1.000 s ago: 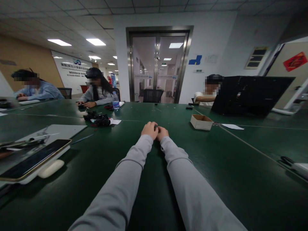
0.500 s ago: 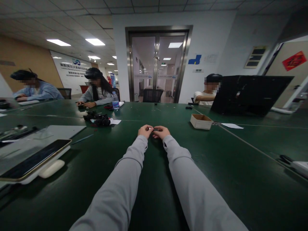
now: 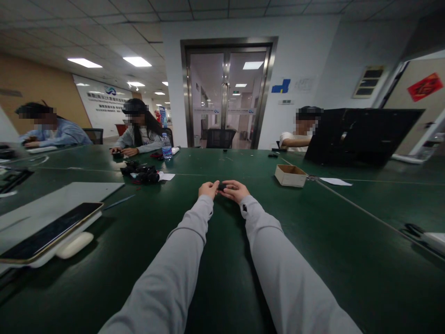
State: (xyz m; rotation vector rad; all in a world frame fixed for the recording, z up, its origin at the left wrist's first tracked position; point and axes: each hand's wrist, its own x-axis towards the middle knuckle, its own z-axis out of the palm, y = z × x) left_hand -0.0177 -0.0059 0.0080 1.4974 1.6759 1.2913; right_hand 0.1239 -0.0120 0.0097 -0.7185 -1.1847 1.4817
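Observation:
Both arms reach out over the green table (image 3: 222, 278), with the fingertips meeting near its middle. A small dark object (image 3: 221, 186) shows between them; its kind cannot be made out. My right hand (image 3: 238, 190) has thumb and fingers closed around the right side of this object. On its left side, my left hand (image 3: 207, 189) is closed in a pinch against it. Whether the left fingers hold a second small piece is hidden.
An open cardboard box (image 3: 291, 176) stands to the right, with white paper (image 3: 335, 182) beyond it. Leftward lie a phone (image 3: 52, 232), a white rounded case (image 3: 75, 245), a grey panel (image 3: 86, 190) and dark gear (image 3: 141, 172). A water bottle (image 3: 167, 147) stands near a seated person (image 3: 139, 130).
My right hand has shifted slightly right and its wrist has turned, so the dark object shows more. At far left, the items lying on the grey panel are gone from it.

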